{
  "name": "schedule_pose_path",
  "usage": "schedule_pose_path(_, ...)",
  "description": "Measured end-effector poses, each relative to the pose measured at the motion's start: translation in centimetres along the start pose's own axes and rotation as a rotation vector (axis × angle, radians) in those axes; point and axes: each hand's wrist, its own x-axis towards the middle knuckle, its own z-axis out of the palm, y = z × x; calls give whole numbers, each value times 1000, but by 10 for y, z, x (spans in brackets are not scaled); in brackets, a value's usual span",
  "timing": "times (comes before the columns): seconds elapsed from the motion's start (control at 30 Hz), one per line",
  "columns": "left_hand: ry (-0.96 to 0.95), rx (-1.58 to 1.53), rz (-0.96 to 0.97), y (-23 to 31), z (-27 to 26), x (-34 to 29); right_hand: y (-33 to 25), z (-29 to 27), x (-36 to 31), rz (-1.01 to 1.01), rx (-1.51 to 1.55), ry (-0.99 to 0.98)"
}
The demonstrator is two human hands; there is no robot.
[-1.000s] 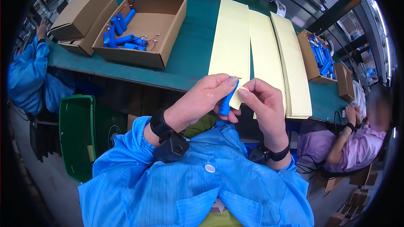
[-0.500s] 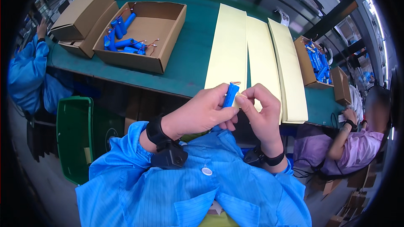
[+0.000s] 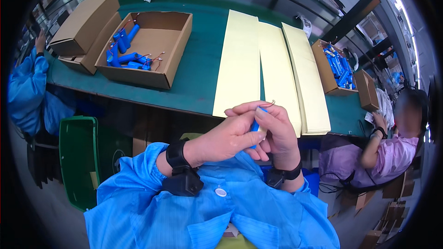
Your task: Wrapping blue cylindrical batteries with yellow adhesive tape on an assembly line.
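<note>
A: Dead centre, the left hand point(image 3: 230, 137) and the right hand point(image 3: 282, 131) are both curled closed on one blue cylinder point(image 3: 254, 127), in front of the chest by the near edge of the green table point(image 3: 198, 64).

B: How much of it shows?

A: Just a strip! Fingers and thumbs cover the rest. Thin wires point(image 3: 268, 104) poke out above the right thumb; where they join is hidden. And a pale patch point(image 3: 262, 133) by the left thumb: paper or something else, I can't tell.

B: What about the rim of the view?

A: Dark all round. Far left, a blue sleeve point(image 3: 27, 80) is only partly lit. On the right, a seated person in pink point(image 3: 392, 157) has a hand beside white material point(image 3: 385, 106), too small to make out.

B: Now the surface!

A: Pale yellow sheets point(image 3: 237, 60) lie lengthwise, near ends close to the hands. To their left, an open carton point(image 3: 147, 79) has wired blue cylinders point(image 3: 124, 55) heaped inside, overlapping too much to count. Brown boxes point(image 3: 85, 25) are stacked beside it. At right, a smaller carton point(image 3: 320, 69) is crowded with blue pieces point(image 3: 339, 67).

B: And the room?

A: A green bin point(image 3: 78, 157) below the table at left, a dark metal beam point(image 3: 355, 14) up right, blurry clutter behind.
</note>
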Motion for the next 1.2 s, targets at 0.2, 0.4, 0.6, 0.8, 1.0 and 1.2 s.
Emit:
schedule_pose_path(0.2, -194, -183, -128, 2, -4, -3, 12, -1, 3, -150, 272, -144)
schedule_pose_path(0.4, -149, -426, -73, -5, -10, 5, 4, -3, 5, -61, 290, -190)
schedule_pose_path(0.6, -30, -212, -40, -2, -3, 9, 7, -14, 2, -86, 97, -174)
schedule_pose_path(0.8, -74, -348, -183, 3, 0, 12, 5, -16, -3, -195, 94, -231)
schedule_pose_path(1.0, 49, -311, -166, -3, 6, 34, -6, -25, -9, -291, -1, -133)
schedule_pose_path(1.2, -3, 99, -355, 20, -12, -1, -93, -140, -4, -807, -945, 926)
